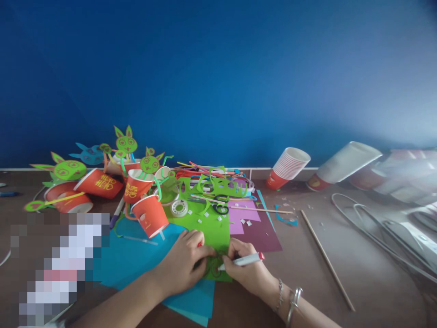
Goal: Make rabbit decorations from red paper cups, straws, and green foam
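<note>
My right hand (246,266) is closed around a white marker (246,260) with a red end. Its tip touches the green paper (218,233), where dark curved outlines are drawn. On the same paper's left edge rests my left hand (187,259), fingers curled and pressing the sheet. A small red piece (200,245), seemingly a marker cap, shows between those fingers, mostly hidden. Beneath the green sheet lie blue sheets of paper (146,253).
Red paper cups (150,216) with green rabbit faces (126,143) stand at left. Behind my hands lie cut green scraps (218,186), scissors (221,205) and a white tape roll (179,208). Cup stacks (290,166), a wooden stick (327,259) and cables (368,225) are at right.
</note>
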A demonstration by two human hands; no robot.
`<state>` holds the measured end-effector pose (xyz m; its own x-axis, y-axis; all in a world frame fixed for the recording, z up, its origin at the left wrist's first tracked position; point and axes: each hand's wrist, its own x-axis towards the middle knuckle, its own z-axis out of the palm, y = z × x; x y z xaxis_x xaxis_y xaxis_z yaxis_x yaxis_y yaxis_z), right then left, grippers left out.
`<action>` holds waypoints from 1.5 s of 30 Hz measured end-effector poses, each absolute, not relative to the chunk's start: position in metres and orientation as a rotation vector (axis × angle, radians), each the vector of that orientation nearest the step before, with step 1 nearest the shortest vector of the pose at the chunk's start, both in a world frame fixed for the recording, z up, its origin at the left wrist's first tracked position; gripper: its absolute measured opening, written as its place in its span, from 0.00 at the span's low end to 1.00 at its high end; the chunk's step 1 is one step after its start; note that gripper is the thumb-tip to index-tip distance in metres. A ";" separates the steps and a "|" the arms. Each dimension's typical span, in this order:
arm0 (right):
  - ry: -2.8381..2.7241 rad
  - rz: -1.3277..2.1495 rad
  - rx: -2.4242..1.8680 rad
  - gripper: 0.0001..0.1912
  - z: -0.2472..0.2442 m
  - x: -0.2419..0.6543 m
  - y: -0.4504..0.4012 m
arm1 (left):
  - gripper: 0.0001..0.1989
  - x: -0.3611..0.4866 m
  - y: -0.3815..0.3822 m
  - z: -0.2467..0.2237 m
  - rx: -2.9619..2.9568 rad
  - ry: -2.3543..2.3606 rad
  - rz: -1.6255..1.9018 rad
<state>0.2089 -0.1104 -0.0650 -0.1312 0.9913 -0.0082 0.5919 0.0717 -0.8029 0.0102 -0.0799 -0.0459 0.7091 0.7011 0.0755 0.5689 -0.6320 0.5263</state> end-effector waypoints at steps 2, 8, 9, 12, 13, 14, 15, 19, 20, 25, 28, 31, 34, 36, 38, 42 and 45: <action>-1.762 0.912 -1.578 0.11 -0.064 0.208 -0.110 | 0.12 0.010 -0.080 -0.045 2.438 0.973 0.369; -1.806 0.884 -1.558 0.12 -0.064 0.208 -0.111 | 0.13 0.011 -0.080 -0.044 2.435 0.984 0.357; -1.817 0.886 -1.551 0.12 -0.064 0.208 -0.111 | 0.13 0.010 -0.080 -0.044 2.438 0.983 0.359; -1.822 0.916 -1.540 0.12 -0.065 0.209 -0.111 | 0.12 0.010 -0.080 -0.045 2.444 0.982 0.370; -1.812 0.921 -1.541 0.12 -0.066 0.209 -0.111 | 0.12 0.010 -0.080 -0.045 2.445 0.981 0.373; -1.800 0.924 -1.544 0.12 -0.066 0.209 -0.111 | 0.11 0.010 -0.080 -0.046 2.445 0.979 0.375; -1.787 0.921 -1.550 0.12 -0.066 0.209 -0.110 | 0.11 0.010 -0.080 -0.046 2.443 0.979 0.375; -1.777 0.905 -1.573 0.12 -0.066 0.208 -0.110 | 0.11 0.011 -0.080 -0.046 2.442 0.979 0.377; -1.781 0.901 -1.572 0.12 -0.066 0.208 -0.110 | 0.11 0.011 -0.080 -0.046 2.443 0.981 0.379; -1.772 0.930 -1.555 0.12 -0.065 0.208 -0.111 | 0.12 0.011 -0.080 -0.044 2.438 0.982 0.377; -1.779 0.925 -1.558 0.12 -0.064 0.208 -0.110 | 0.11 0.011 -0.080 -0.045 2.441 0.986 0.375; -1.798 0.910 -1.553 0.12 -0.064 0.208 -0.110 | 0.11 0.010 -0.080 -0.045 2.448 0.983 0.379; -1.784 0.919 -1.562 0.12 -0.063 0.208 -0.110 | 0.12 0.010 -0.079 -0.045 2.451 0.976 0.383; -1.785 0.922 -1.561 0.12 -0.062 0.207 -0.110 | 0.11 0.010 -0.079 -0.046 2.447 0.978 0.381; -1.795 0.921 -1.552 0.12 -0.062 0.207 -0.110 | 0.10 0.011 -0.079 -0.045 2.441 0.980 0.379; -1.780 0.928 -1.554 0.12 -0.062 0.207 -0.110 | 0.11 0.011 -0.080 -0.045 2.438 0.980 0.371; -1.787 0.915 -1.554 0.12 -0.061 0.207 -0.110 | 0.12 0.011 -0.080 -0.045 2.435 0.981 0.375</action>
<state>0.2070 -0.1098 -0.0615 -0.1408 0.9900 -0.0030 0.5815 0.0802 -0.8096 0.0109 -0.0798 -0.0453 0.7047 0.7060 0.0705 0.5731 -0.6250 0.5300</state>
